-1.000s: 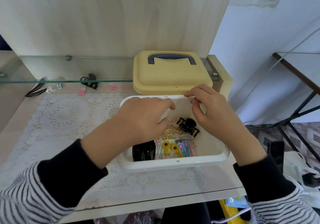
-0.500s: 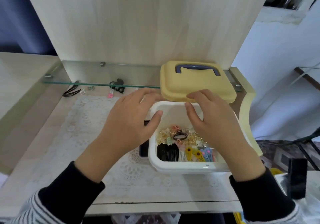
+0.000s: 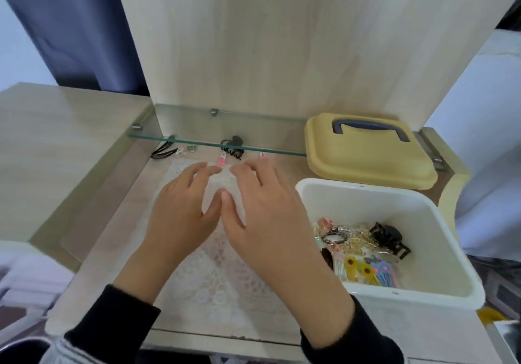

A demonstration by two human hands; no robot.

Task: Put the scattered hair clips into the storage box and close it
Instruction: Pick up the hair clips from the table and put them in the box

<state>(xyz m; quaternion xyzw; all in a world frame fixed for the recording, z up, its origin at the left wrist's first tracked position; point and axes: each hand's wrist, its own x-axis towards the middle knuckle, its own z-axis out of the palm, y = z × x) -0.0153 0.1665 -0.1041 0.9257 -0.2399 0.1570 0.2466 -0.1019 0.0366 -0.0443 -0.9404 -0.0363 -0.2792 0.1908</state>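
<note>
Our left hand [image 3: 180,208] and right hand [image 3: 265,208] hover over lace mat [image 3: 214,276], fingers loose, grasping nothing. Pink clip [image 3: 221,161] just past left fingertips; second pink clip [image 3: 262,155] just past right. Both long axes run away from us, toward glass shelf [image 3: 197,143]; opening end we cannot tell. Storage box [image 3: 366,189] right of us, lid [image 3: 366,166] off.

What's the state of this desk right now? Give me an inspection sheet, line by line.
Surface: wooden desk with a lace mat; glass shelf at the back.
Job's things: white storage box open, stored clips inside; yellow lid off, behind it; black claw clip, pink clip, second pink clip and black clips loose under the shelf.
Clutter: small pale bits, too small to tell.
Hands: left hand and right hand spread over the mat, holding nothing.
Cables: nothing seen.
Surroundings: wooden back panel, dark curtain.
</note>
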